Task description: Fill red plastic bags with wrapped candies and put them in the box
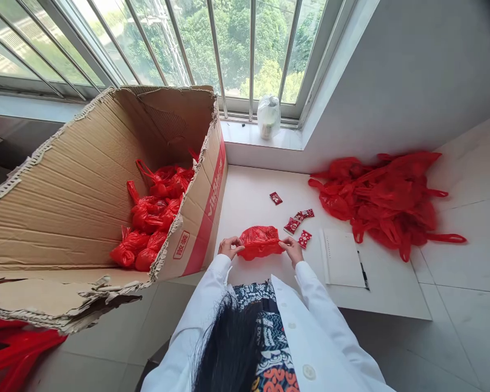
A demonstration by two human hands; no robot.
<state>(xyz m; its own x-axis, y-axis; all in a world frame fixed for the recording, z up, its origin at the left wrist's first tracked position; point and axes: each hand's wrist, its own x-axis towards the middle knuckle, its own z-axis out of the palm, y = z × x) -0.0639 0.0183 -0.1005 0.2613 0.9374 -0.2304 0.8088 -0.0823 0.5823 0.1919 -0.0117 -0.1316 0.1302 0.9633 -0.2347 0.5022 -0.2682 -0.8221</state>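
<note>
A red plastic bag (260, 242) lies on the white table in front of me, bulging and spread sideways. My left hand (230, 247) pinches its left end, while my right hand (292, 249) pinches the right end. Between them the bag's upper edge is drawn nearly straight; what is inside cannot be made out. Just beyond my right hand lies a small red wrapped packet (305, 238). Several similar packets (298, 219) form a loose cluster farther back, and a single packet (275, 198) sits apart from them.
To the left stands a large open cardboard box (206, 218) holding several tied red bags (151, 218). A heap of red plastic bags (392, 190) is at the right, near a notepad (345, 258) and a pen (363, 270). One wrapped item (268, 117) stands on the windowsill.
</note>
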